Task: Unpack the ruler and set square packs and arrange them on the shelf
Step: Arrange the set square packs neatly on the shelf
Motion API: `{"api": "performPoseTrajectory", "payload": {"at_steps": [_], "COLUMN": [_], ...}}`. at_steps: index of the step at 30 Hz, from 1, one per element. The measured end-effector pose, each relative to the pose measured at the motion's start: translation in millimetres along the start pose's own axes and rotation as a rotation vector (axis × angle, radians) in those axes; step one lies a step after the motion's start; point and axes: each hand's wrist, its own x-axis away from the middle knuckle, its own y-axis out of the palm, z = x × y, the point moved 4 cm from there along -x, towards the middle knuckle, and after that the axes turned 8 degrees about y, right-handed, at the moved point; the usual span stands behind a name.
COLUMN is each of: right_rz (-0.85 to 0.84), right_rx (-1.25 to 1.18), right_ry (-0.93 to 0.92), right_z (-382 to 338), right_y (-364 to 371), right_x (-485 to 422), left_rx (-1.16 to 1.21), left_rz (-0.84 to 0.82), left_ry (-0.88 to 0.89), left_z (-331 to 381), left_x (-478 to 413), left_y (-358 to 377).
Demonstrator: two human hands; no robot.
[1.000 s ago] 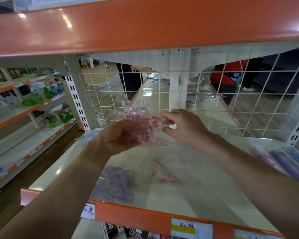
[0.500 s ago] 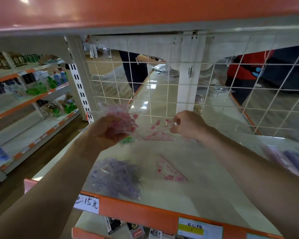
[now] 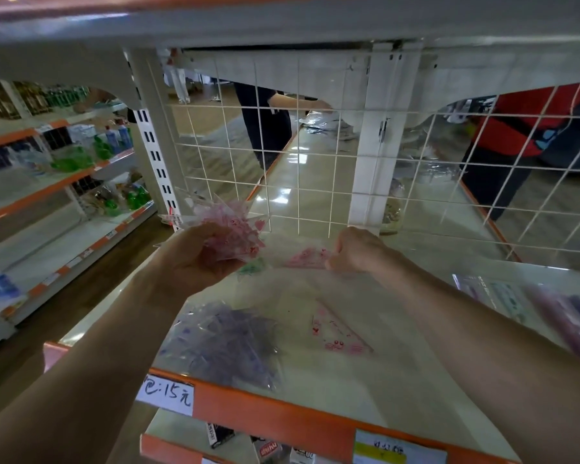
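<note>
Left hand [image 3: 195, 262] grips a bundle of pink set squares [image 3: 230, 229] over the shelf [image 3: 365, 383], far left; right hand [image 3: 357, 249] pinches one set square [image 3: 303, 257] beside it (best laid flat, edges aligned).

Blurred purple packs [image 3: 573, 323] cut off at right edge, bottom label [image 3: 395, 448] cropped

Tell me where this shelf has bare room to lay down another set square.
Bare shelf lies between the purple pile and the lone pink set square, and along the front edge right of that pile. The right end is crowded with packs.
</note>
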Motion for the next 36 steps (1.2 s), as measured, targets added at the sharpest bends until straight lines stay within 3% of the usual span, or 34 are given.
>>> {"api": "performPoseTrajectory", "payload": {"at_steps": [7, 10, 13, 21, 25, 30, 32, 36], "right_rz": [-0.051, -0.227, -0.183, -0.347, -0.418, -0.378, -0.298, -0.144], "right_rx": [0.002, 0.283, 0.437, 0.520, 0.373, 0.172, -0.056, -0.760], "right_ry": [-0.153, -0.213, -0.273, -0.192, -0.175, -0.239, -0.227, -0.106], "right_z": [-19, -32, -37, -46, -40, -24, -11, 20], "right_y": [-28, -18, -3, 3, 3, 2, -13, -44], "right_x": [55, 99, 118, 106, 101, 95, 89, 78], "left_rx": [0.005, -0.012, -0.042, -0.025, -0.009, -0.015, -0.004, 0.007], "left_rz": [-0.009, -0.032, -0.038, -0.064, -0.114, -0.103, -0.105, -0.118], "left_ry": [0.017, 0.019, 0.003, -0.039, -0.028, -0.020, -0.011, -0.025], "left_z": [0, -2, -6, -18, -19, -18, -17, -23], "left_x": [1, 1, 1, 6, 9, 14, 15, 13], "left_y": [6, 13, 23, 32, 32, 30, 25, 23]}}
